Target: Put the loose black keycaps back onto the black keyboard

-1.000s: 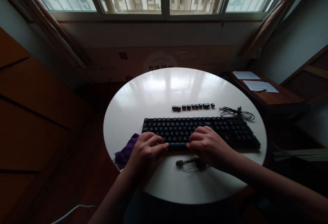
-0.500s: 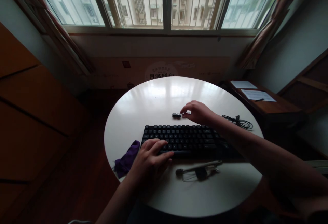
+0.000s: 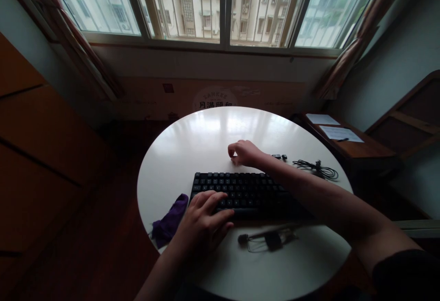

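Note:
A black keyboard [image 3: 240, 195] lies across the round white table. My left hand [image 3: 208, 216] rests on its left front part, fingers spread over the keys and palm down. Beyond the keyboard's back edge, my right hand [image 3: 244, 153] is bent down to the tabletop with its fingers curled and pinched. A small dark bit shows at those fingertips and looks like a keycap, mostly hidden by the hand. To the right of that wrist lie loose black keycaps [image 3: 276, 156] and one smaller black piece [image 3: 284, 157].
A purple cloth [image 3: 171, 220] lies at the table's [image 3: 227, 273] left edge. In front of the keyboard is a blurred wire tool with a black block [image 3: 273, 240], beside a thin brush-like piece [image 3: 243, 239]. A coiled black cable [image 3: 319, 170] lies at right. Papers [image 3: 341, 133] sit on a side table.
My right hand has moved left along the row of keycaps, covering those at its left end and uncovering pieces at right. My left hand stays on the keyboard. The view has shifted slightly.

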A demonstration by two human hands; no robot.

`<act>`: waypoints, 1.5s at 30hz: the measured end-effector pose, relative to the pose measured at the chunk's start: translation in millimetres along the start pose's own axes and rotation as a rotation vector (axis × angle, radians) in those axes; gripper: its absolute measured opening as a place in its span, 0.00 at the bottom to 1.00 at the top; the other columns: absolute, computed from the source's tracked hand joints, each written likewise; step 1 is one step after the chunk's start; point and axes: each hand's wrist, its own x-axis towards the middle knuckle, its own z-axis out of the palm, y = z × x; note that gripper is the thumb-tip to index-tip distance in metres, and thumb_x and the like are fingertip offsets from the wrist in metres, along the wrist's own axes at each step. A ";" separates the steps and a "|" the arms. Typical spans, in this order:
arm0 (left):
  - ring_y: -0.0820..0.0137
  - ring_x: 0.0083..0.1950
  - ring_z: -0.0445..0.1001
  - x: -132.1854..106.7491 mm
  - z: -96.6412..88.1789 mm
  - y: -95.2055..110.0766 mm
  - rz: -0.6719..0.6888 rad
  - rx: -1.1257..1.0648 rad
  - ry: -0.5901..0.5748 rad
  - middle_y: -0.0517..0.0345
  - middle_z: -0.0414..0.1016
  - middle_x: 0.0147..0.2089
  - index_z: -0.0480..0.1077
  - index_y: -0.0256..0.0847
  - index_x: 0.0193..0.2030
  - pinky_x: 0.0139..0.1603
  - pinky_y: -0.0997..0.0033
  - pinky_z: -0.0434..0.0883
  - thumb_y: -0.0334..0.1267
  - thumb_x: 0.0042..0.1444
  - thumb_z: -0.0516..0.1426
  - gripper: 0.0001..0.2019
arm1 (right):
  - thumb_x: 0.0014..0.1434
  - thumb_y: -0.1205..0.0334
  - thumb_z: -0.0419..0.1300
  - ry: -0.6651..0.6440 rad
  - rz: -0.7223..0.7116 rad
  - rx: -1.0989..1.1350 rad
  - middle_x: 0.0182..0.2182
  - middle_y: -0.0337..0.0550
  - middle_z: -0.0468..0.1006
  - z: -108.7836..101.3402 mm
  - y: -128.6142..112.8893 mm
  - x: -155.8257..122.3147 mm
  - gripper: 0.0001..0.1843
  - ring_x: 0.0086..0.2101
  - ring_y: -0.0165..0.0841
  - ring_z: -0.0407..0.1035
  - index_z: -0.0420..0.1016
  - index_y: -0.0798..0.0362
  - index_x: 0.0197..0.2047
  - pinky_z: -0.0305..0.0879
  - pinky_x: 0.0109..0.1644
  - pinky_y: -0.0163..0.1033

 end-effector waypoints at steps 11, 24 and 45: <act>0.54 0.57 0.71 2.2 -1.2 1.0 -0.009 -0.028 -0.005 0.48 0.75 0.58 0.79 0.46 0.47 0.55 0.48 0.73 0.39 0.66 0.58 0.08 | 0.62 0.67 0.66 0.190 -0.185 0.364 0.35 0.37 0.82 -50.4 -24.0 -124.3 0.03 0.34 0.27 0.77 0.77 0.53 0.35 0.69 0.40 0.31; 0.58 0.52 0.73 0.8 -3.8 0.7 -0.014 -0.030 0.070 0.48 0.76 0.52 0.78 0.42 0.48 0.51 0.56 0.75 0.36 0.65 0.59 0.07 | 0.65 0.68 0.63 0.186 -0.194 0.266 0.38 0.44 0.79 0.9 -20.8 -195.4 0.02 0.37 0.31 0.73 0.77 0.54 0.42 0.69 0.43 0.34; 0.59 0.50 0.74 -0.2 -6.6 0.3 -0.019 -0.071 0.089 0.48 0.76 0.50 0.78 0.41 0.46 0.49 0.58 0.76 0.34 0.64 0.60 0.06 | 0.68 0.70 0.59 0.333 -0.387 0.081 0.29 0.40 0.78 12.2 -16.7 -196.7 0.09 0.39 0.32 0.71 0.74 0.53 0.35 0.60 0.48 0.41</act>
